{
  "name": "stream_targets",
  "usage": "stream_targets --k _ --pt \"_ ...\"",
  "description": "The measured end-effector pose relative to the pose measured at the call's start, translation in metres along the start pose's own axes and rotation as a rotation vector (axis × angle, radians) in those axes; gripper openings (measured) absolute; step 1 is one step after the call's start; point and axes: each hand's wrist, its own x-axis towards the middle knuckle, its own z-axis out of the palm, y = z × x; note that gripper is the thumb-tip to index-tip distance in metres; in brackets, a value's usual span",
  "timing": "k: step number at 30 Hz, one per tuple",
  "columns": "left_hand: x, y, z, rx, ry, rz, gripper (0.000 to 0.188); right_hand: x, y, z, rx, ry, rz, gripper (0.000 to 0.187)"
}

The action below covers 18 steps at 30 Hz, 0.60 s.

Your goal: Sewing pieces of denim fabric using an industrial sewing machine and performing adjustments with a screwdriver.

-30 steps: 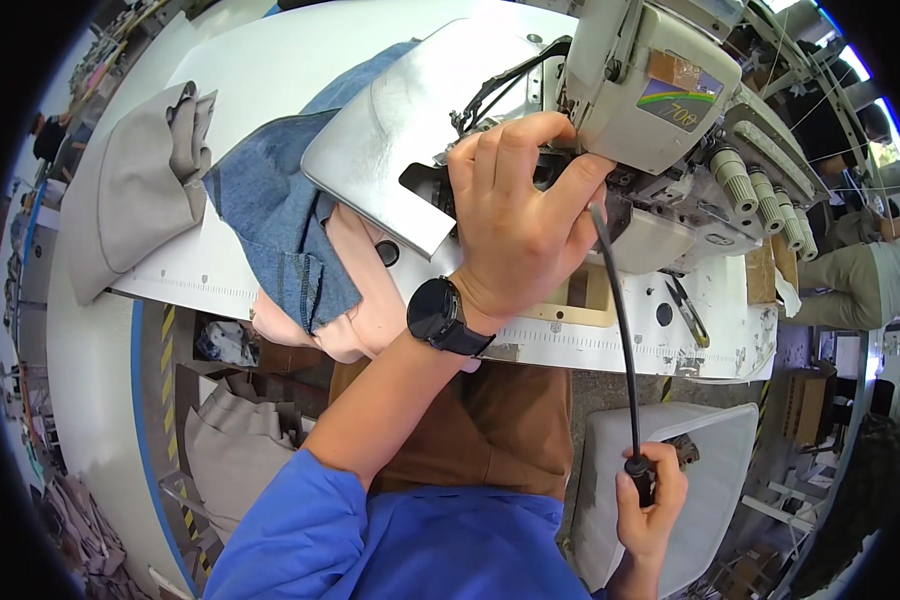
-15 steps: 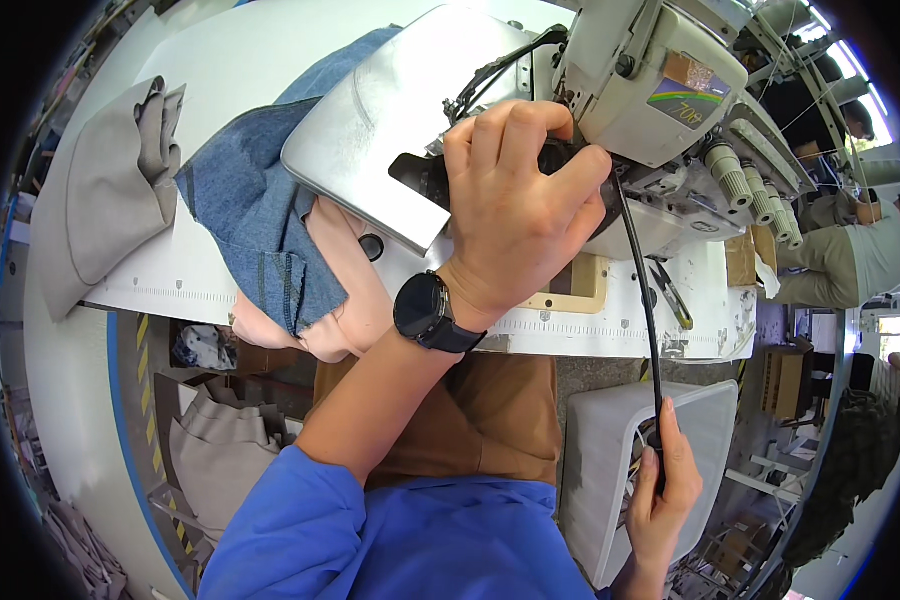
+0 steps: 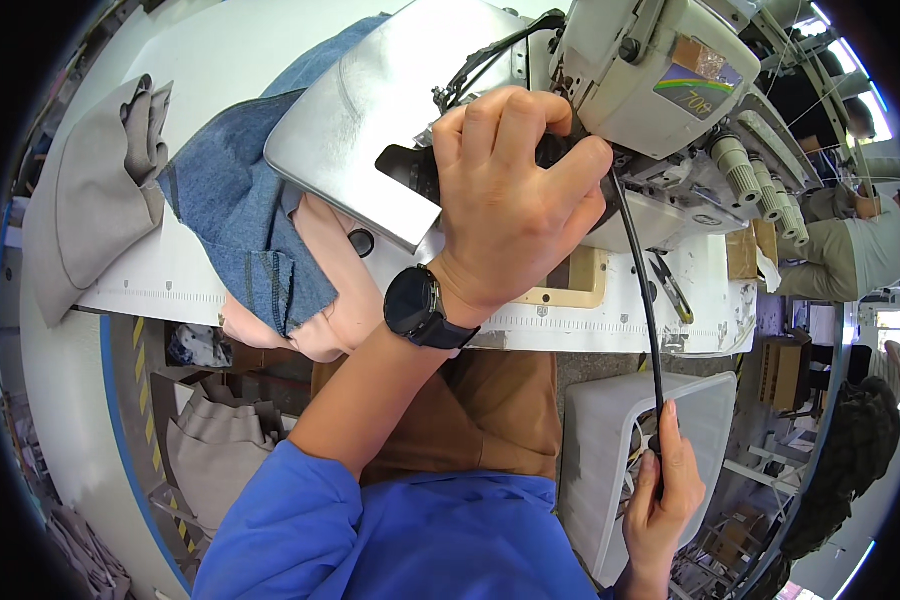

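My left hand (image 3: 515, 190), with a black watch (image 3: 412, 304) on its wrist, is bent over the needle area of a white sewing machine (image 3: 715, 75). Its fingers are curled down and closed around something dark, mostly hidden beneath them. A long, straight, thin black strip (image 3: 640, 255) runs from beside that hand down past the table edge. Lower right, my right hand (image 3: 667, 495) pinches its lower end between thumb and fingers. Whether it is a band or a stiff rod I cannot tell. A shiny metal plate (image 3: 360, 120) lies to the left of my left hand.
Blue denim (image 3: 235, 190) and pink cloth (image 3: 335, 270) lie partly under the plate; grey fabric (image 3: 95, 200) sits farther left. Thread snips (image 3: 673, 290) rest right of the strip. Below the table edge stands a white plastic bin (image 3: 590, 450). Another person (image 3: 840, 250) sits at far right.
Both hands keep their grips, and the black strip stays stretched between them. The view has shifted slightly, moving the table and cloth a little left in the picture.
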Motion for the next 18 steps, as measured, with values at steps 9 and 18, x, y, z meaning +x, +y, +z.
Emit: stream_targets --k 9,18 --pt "0.0 0.0 -0.001 0.0 -0.019 -0.003 0.024 0.008 -0.022 -0.016 -0.257 -0.05 -0.145 0.029" --pt "0.001 0.002 -0.005 -0.06 -0.079 -0.053 0.026 -0.002 -0.055 -0.026 0.812 -0.413 0.589 0.051"
